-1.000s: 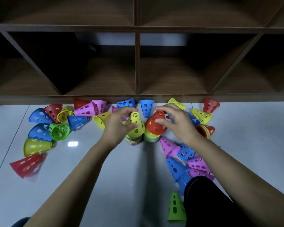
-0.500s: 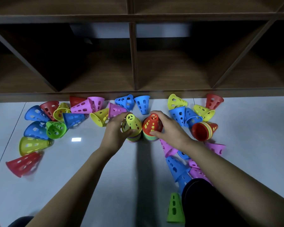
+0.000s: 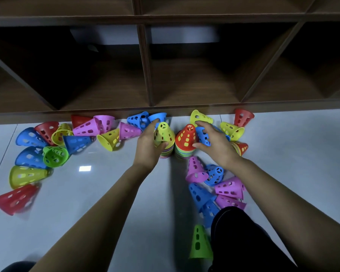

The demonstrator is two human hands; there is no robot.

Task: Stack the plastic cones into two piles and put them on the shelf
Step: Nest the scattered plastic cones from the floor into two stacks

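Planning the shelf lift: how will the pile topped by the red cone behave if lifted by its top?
Probably light: the red cone is thin, perforated plastic. Lifted by the top alone, it may slide off the pile; grip low. Pushed, the pile likely skids on the glossy floor rather than tipping: its base is wide.

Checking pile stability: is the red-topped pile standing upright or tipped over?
Upright: the red-topped pile stands base-down on the floor, tip pointing up, its stacked rims level beneath it.

Two hands [image 3: 148,152], two upright piles [image 3: 185,140] — and two loose green cones [image 3: 55,156].
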